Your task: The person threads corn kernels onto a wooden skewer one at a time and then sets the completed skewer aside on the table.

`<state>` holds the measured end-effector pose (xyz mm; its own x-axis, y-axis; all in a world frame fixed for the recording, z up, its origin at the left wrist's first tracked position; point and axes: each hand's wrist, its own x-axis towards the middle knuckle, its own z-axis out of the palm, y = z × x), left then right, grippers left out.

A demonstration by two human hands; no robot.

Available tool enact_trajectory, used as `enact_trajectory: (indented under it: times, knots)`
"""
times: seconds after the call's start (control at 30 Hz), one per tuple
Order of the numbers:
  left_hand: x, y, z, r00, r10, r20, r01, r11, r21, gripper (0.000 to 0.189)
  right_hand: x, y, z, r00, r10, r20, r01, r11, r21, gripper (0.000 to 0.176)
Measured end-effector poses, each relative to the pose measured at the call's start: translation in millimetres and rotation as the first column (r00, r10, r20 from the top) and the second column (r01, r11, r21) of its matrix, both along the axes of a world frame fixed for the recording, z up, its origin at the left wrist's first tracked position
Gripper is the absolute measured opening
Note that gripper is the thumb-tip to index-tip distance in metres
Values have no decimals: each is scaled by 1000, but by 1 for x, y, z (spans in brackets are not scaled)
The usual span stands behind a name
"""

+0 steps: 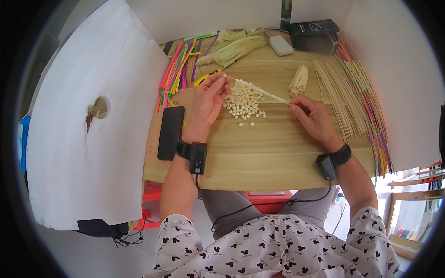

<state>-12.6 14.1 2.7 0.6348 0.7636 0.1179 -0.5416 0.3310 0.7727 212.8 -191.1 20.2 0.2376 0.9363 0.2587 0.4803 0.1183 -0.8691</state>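
A thin stick (262,91) strung with a row of white corn kernels slants between my two hands above the table. My right hand (314,118) pinches its lower right end between thumb and fingers. At the upper left end, my left hand (209,103) is closed in a pinch, with a white corn kernel (225,75) at its fingertips by the stick's tip. Beneath the stick lies a pile of loose corn kernels (243,101), a few of them scattered toward me. A partly stripped corn cob (299,80) rests beyond my right hand.
Corn husks (236,48), a white case (281,45) and a black box (315,37) sit at the back. Coloured sticks (178,69) and a phone (170,133) lie left, near a yellow cutter (204,78). Bare sticks (340,99) and kernel-strung sticks (361,76) lie right.
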Motion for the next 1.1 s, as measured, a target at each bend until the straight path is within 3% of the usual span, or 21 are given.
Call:
enact_trajectory:
  times: [0.43, 0.83, 1.1]
  knots:
    - [2, -3, 0, 999, 7, 45, -3, 995, -99, 15, -1, 1, -2, 1000, -1, 27, 1, 1000, -19, 10]
    - [4, -4, -5, 997, 59, -43, -63, 994, -92, 13, -1, 1, -5, 1000, -13, 12, 13, 1000, -16, 11]
    - [4, -4, -7, 999, 36, -14, -37, 993, -110, 15, -2, 1, -4, 1000, -14, -10, 13, 999, -40, 11]
